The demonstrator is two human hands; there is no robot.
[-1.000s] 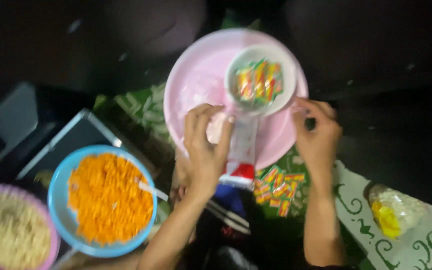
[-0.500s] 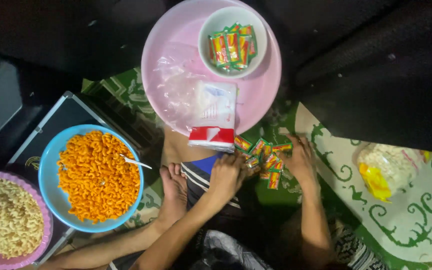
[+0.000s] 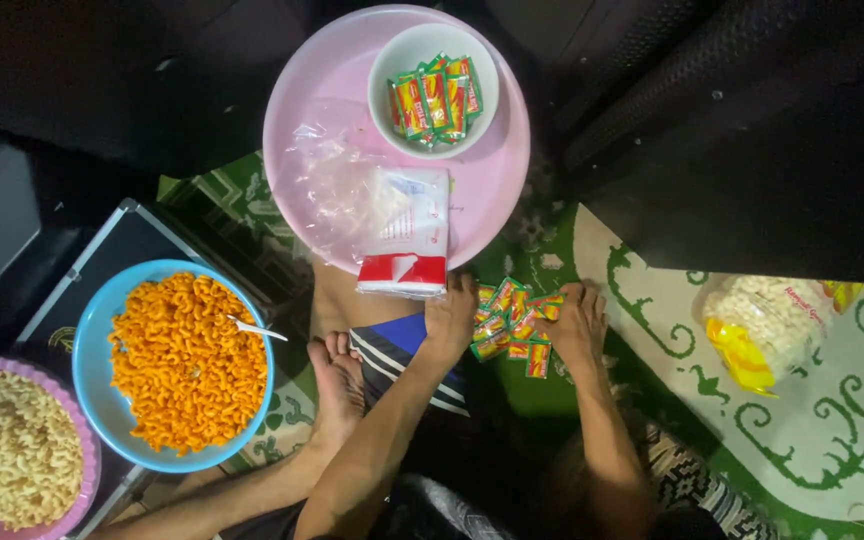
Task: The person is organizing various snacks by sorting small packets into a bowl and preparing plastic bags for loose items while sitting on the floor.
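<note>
Both hands, left hand (image 3: pixel 450 318) and right hand (image 3: pixel 578 322), press curled fingers onto the sachet pile (image 3: pixel 512 325) at six o'clock of the pink tray (image 3: pixel 297 120).

green-red sachets (image 3: pixel 514 328) on mat, more sachets (image 3: pixel 435 98) in bowl.

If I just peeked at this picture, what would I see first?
Probably the blue bowl at lower left, heaped with bright orange curly snacks. Next, the big pink tray at the top, carrying a white bowl of small green and red sachets. Below it, the left hand and right hand gather loose packets on the green mat.
</note>
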